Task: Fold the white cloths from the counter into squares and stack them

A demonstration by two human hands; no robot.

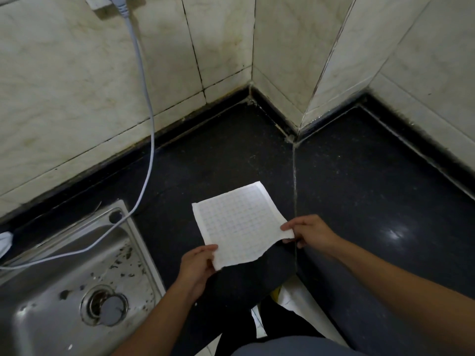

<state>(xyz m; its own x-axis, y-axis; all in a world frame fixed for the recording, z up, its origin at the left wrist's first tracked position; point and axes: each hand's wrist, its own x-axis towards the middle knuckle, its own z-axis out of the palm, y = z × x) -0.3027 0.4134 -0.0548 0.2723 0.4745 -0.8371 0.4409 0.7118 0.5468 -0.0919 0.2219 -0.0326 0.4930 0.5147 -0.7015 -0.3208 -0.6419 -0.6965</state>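
A white cloth (239,222) with a faint grid pattern lies spread over the black counter (347,191), its near edge lifted off the surface. My left hand (198,265) pinches the near left corner. My right hand (308,232) pinches the near right corner. The cloth's far edge rests flat on the counter. No other cloth shows in view.
A steel sink (72,273) with a dirty basin and drain sits at the left. A white power cable (146,104) hangs from a wall socket and crosses the sink. Tiled walls form a corner behind the counter. White objects (290,299) lie below the counter's front edge.
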